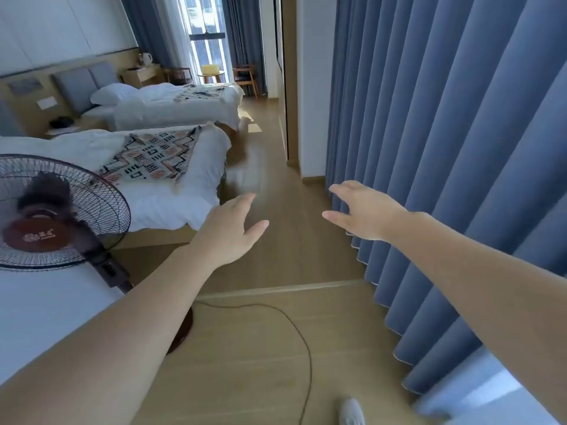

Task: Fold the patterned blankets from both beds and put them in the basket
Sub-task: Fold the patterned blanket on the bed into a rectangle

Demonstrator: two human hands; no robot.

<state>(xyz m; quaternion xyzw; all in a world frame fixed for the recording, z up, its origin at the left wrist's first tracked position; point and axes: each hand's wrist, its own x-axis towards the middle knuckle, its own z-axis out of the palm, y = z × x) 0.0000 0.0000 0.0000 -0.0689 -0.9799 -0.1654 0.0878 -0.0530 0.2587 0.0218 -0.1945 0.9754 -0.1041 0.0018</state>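
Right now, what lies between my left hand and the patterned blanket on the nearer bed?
In the head view, only white bedding at the bed's foot separates the left hand from the patterned blanket.

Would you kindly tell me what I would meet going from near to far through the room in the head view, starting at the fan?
Fan → near bed's patterned blanket → far bed's patterned blanket → wooden chair by the window.

A fan [58, 210] stands at the frame's left; behind it the near bed [171, 200] carries a blanket [153, 157] — higher up, the far bed [184, 113] carries a second blanket [199, 93]. A curtain [445, 148] fills the right; a cord [302, 338] lies on the floor [276, 265], lower centre.
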